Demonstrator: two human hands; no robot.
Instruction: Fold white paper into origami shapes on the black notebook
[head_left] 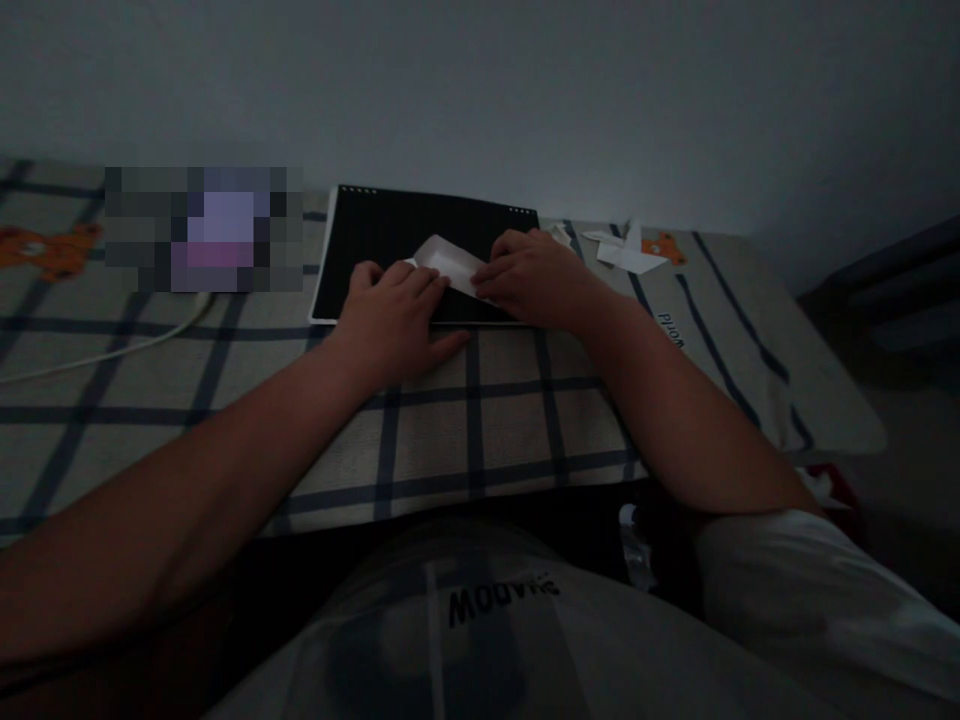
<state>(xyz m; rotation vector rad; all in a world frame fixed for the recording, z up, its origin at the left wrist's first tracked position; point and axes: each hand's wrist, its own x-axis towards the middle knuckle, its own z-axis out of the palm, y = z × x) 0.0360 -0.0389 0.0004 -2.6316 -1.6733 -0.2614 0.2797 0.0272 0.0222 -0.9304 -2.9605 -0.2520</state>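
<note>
A sheet of white folded paper (454,264) lies on a black spiral-punched pad (375,225) with a white edge. My left hand (394,318) holds the paper's left part down with its fingertips, while its thumb points right over the tablecloth. At the right end, my right hand (536,278) has its fingers closed together on the paper's edge; its thumb is mostly hidden. The paper has a raised flap at its far left corner. Right of the pad rests a white paper crane-like figure (630,252), touched by neither hand.
A checked cloth (472,430) covers the table, whose rounded right corner is in view. On the left, a blurred-out device (225,235) sits with a white cable (142,347) running left. A small white paper piece (559,234) lies behind my right hand. The grey wall borders the back.
</note>
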